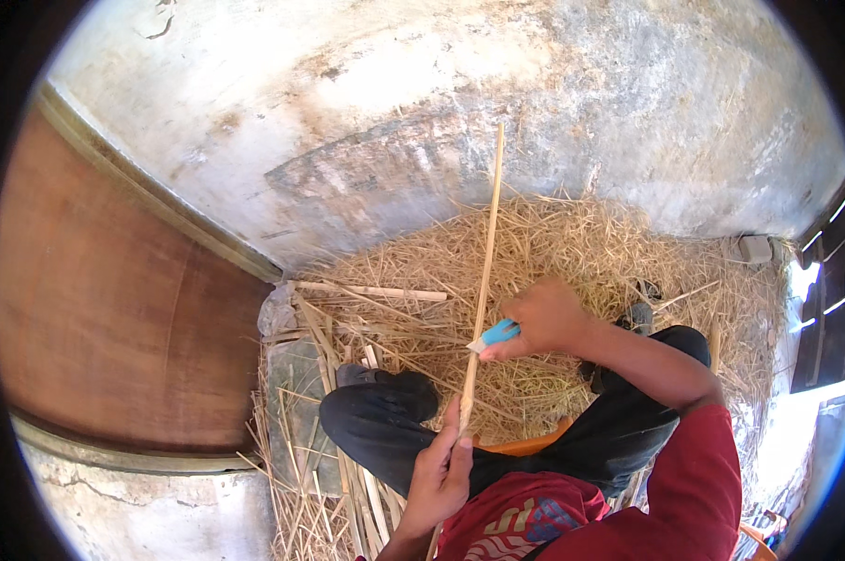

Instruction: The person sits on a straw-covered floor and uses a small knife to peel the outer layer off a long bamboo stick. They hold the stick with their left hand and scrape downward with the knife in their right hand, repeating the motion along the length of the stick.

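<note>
A long, thin pale strip, likely split bamboo (490,229), slants up from my lap toward the wall. My left hand (444,466) is closed round its lower part, thumb and fingers pressed against it. Farther along, my right hand (546,318) grips a blue-handled utility knife (500,332). The knife's short blade meets the strip at about its middle. My fingers cover part of the knife's handle. The strip's far end stands free in front of the wall, and its near end passes down beside my red shirt.
Straw-like shavings (572,243) are heaped along the stained wall (422,103). Several split strips (371,505) lie by my left knee, near a stone slab (296,402). A brown door panel (114,299) is at left. Part of an orange seat (525,443) shows between my legs.
</note>
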Demonstrator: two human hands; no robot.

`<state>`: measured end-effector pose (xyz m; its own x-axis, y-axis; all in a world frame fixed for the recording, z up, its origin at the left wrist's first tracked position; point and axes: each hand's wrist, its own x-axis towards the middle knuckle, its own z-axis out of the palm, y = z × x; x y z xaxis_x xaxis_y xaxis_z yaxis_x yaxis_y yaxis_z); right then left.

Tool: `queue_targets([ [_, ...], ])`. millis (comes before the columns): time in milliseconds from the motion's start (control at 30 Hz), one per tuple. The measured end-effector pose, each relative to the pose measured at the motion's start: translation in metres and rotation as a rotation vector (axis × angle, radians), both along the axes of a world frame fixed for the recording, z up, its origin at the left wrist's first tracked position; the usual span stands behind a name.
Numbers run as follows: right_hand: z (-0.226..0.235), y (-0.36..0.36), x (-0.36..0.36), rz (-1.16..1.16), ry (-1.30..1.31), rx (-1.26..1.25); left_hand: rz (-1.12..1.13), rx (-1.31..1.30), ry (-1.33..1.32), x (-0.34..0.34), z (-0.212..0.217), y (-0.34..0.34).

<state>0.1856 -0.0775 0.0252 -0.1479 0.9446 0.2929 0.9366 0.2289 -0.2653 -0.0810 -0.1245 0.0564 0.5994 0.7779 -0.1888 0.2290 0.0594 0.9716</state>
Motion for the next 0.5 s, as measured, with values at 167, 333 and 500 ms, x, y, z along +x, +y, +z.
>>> queue_targets([
  [167, 0.001, 0.016, 0.013, -0.007, -0.044, 0.194, -0.025, 0.129, 0.109, 0.001, 0.006, 0.004],
  [333, -0.009, 0.055, 0.075, -0.52, -0.04, -0.013, -0.105, 0.188, 0.19, -0.004, 0.014, -0.009],
  [500, -0.023, 0.054, 0.221, -1.055, 0.2, -0.121, -0.469, -0.045, 0.483, -0.029, 0.009, -0.028],
])
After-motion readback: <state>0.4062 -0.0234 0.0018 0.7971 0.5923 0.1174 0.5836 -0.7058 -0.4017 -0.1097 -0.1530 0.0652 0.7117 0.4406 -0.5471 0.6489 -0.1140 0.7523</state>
